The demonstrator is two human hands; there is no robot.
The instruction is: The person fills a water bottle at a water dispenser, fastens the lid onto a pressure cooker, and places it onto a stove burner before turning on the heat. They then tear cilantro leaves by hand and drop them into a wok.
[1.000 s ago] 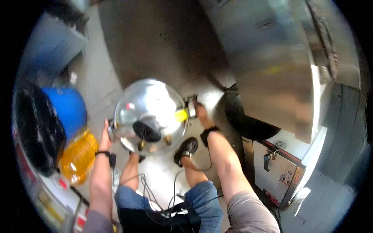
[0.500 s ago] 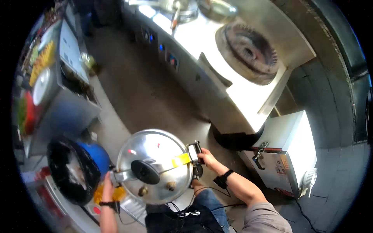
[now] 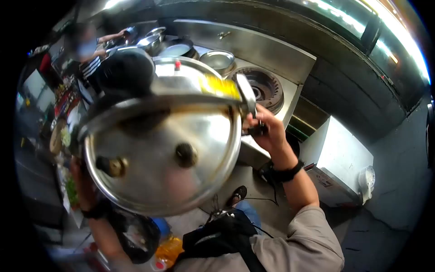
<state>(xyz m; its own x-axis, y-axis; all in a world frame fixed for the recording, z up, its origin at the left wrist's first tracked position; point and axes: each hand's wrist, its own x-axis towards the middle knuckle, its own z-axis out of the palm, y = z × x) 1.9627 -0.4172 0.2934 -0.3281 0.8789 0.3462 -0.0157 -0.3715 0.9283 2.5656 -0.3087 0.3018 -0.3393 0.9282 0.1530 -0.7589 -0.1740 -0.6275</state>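
Note:
A large metal pressure cooker (image 3: pixel 208 136) is raised close to the camera, its lid tilted toward me. A black knob (image 3: pixel 124 72) stands on the lid's bar, and two valves show below it. My right hand (image 3: pixel 268 129) grips the side handle at the right, beside a yellow label (image 3: pixel 219 86). At the left edge of the cooker is my left hand (image 3: pixel 79 174), dark and partly hidden; its fingers and the handle there cannot be made out.
Behind the cooker is a stove with a round burner (image 3: pixel 258 88) and pans (image 3: pixel 217 60). A person (image 3: pixel 88 54) stands at the far left. A white cabinet (image 3: pixel 340 149) is at right. Below are a black-lined bin (image 3: pixel 136 235) and a yellow oil jug (image 3: pixel 169 249).
Both hands have lifted the cooker from low near my legs to close in front of the camera, and it has tilted. The view has risen toward the stove and the back wall.

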